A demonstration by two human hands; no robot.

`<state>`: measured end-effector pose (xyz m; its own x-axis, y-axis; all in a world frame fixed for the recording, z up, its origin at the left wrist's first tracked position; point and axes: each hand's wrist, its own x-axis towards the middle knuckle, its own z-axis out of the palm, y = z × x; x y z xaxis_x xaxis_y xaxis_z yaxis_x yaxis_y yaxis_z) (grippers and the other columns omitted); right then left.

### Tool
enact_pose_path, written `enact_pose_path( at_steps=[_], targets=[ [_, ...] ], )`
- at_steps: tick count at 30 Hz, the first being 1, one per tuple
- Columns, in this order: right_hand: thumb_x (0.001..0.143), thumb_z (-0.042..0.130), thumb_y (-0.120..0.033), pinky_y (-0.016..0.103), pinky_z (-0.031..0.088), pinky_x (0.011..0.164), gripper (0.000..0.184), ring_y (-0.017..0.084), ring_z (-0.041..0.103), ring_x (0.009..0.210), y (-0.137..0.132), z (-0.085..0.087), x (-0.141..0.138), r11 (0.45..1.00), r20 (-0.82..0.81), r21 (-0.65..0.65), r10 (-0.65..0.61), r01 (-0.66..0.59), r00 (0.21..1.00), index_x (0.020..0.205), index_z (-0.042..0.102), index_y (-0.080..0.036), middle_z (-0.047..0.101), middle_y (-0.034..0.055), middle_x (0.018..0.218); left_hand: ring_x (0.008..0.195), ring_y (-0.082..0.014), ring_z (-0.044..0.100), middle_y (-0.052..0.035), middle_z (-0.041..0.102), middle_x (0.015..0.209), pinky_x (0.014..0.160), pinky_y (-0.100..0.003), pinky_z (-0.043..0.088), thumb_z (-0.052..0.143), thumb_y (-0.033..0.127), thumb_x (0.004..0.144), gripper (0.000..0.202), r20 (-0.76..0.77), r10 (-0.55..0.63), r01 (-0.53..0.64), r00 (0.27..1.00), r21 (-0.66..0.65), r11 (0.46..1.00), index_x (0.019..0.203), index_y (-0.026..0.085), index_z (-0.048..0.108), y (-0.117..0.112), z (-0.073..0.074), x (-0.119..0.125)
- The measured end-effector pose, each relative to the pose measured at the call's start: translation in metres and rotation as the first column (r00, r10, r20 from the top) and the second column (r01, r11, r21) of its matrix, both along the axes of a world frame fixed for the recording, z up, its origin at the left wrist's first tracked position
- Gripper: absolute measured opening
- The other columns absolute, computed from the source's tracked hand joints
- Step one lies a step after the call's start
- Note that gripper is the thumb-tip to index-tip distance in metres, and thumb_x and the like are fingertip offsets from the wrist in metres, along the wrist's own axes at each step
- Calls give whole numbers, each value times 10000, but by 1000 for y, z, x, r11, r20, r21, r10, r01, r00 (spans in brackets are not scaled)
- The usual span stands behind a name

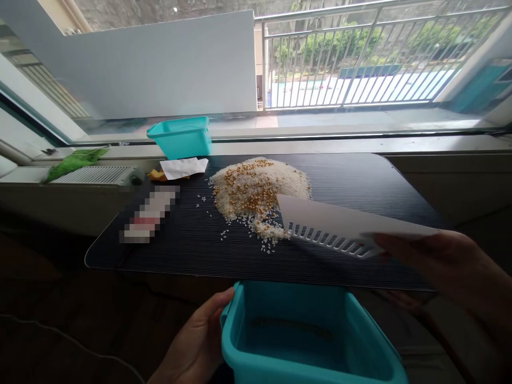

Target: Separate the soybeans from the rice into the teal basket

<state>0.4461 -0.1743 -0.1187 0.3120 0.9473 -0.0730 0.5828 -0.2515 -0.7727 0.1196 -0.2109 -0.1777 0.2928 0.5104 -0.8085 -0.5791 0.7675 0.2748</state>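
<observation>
My left hand (196,338) grips the left rim of a teal plastic bin (256,370), held just below the table's near edge. A dark streak of something I cannot make out shows on the bin's floor. In my right hand (444,261) is a white slotted plastic panel (324,218), pinched by its right end. Its left end reaches the near right side of a heap of white rice (288,178) mixed with yellow beans (260,200). Loose grains trail from the heap toward the near edge. The panel covers part of the tabletop behind it.
The dark wood-grain table (348,173) stands against a window sill. At its far left are a smaller teal container (184,140), a white paper (184,168) over something orange-yellow, and a blurred-out packet (152,216). A green cloth (76,162) lies on the radiator (100,175).
</observation>
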Motion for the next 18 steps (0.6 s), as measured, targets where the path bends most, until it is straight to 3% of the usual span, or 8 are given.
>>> enact_pose_path(
  at_steps=[2,8,11,18],
  targets=[
    [455,674,-672,333,498,391,440,234,620,474,-2,2,5,998,14,-69,-3,4,1000,541,732,-245,699,42,534,692,-202,672,-81,714,701,791,-354,518,631,204,781,135,-7,-13,13,1000,-9,1000,818,88,689,0,-1,0],
    [420,678,-685,349,547,521,425,241,656,543,6,5,-7,994,2,107,4,-4,1000,423,684,-261,689,45,509,646,-186,660,-66,698,659,786,-351,518,616,199,790,122,5,-3,3,1000,-20,1000,776,96,680,1,-3,-1],
    [462,677,-661,345,538,548,417,241,665,577,12,1,-11,994,30,107,16,-19,999,413,673,-247,705,55,546,613,-171,651,-42,680,621,785,-345,517,621,197,787,110,26,8,-8,1000,-18,1000,756,106,675,0,-2,-1],
    [463,667,-650,359,508,576,418,242,655,601,18,7,-11,995,52,103,-17,11,999,423,670,-233,699,65,544,745,-223,685,-68,701,663,788,-346,517,608,191,794,123,21,11,-11,1000,-30,999,799,93,681,1,-1,0]
  ],
)
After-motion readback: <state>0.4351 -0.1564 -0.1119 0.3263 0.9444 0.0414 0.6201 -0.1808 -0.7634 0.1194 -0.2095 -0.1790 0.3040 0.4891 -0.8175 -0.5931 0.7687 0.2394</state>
